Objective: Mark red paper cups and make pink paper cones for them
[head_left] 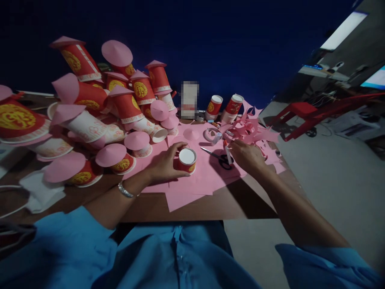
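My left hand (164, 162) grips a red paper cup (187, 159) that stands upside down on pink paper sheets (192, 182). My right hand (245, 154) holds a small white stick with an orange tip (226, 151), likely a pen or glue stick, just right of the cup. Black-handled scissors (221, 157) lie on the pink paper between my hands, under that stick.
A pile of red and white cups topped with pink paper cones (120, 104) fills the table's left. Pink paper scraps (255, 130), a tape roll (210, 134) and two upside-down red cups (224, 106) lie behind. A red stool (300, 112) stands on the floor at right.
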Available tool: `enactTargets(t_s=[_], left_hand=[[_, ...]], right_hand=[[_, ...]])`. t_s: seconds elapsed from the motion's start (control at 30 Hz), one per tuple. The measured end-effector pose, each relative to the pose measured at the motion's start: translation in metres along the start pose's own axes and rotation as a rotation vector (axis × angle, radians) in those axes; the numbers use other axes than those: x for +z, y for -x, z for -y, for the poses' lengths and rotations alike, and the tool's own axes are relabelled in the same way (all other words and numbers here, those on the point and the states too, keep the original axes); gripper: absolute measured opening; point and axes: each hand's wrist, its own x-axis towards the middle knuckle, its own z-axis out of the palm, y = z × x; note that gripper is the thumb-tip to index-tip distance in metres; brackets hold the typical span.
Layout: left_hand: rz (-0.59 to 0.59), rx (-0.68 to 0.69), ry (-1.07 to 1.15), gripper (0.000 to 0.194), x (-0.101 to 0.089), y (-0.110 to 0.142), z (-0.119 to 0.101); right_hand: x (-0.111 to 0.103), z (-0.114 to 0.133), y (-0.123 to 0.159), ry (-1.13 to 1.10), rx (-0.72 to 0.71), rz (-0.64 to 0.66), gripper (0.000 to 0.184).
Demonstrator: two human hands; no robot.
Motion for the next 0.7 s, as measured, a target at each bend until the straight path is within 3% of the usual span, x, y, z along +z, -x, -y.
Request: enactTargets(t_s=[0.13,0.27,0.43,0.53,0.7], left_hand=[[0.007,-0.056,-0.139,0.079,-0.003,0.000,-0.001],[-0.021,-0.022,-0.149,0.074,-0.004,-0.002,0.001],[-0.021,-0.011,-0.141,0.073,-0.004,-0.003,0.005],[-0.033,0.007,-0.138,0.072,-0.004,-0.003,0.006],[-0.011,-0.003,-0.150,0.071,-0.004,-0.004,0.006]], right_hand=[[-0.001,0.010,-0.001,-0.020,-0.103,-0.084,0.031],[-0.006,0.042,-0.013,-0.049,-0.250,-0.154,0.036],[-0.024,0.084,-0.028,-0.022,-0.369,0.014,0.033],[-0.028,0.082,-0.021,-0.030,-0.375,0.023,0.033],[-0.017,0.048,0.000,0.020,-0.220,0.075,0.032]])
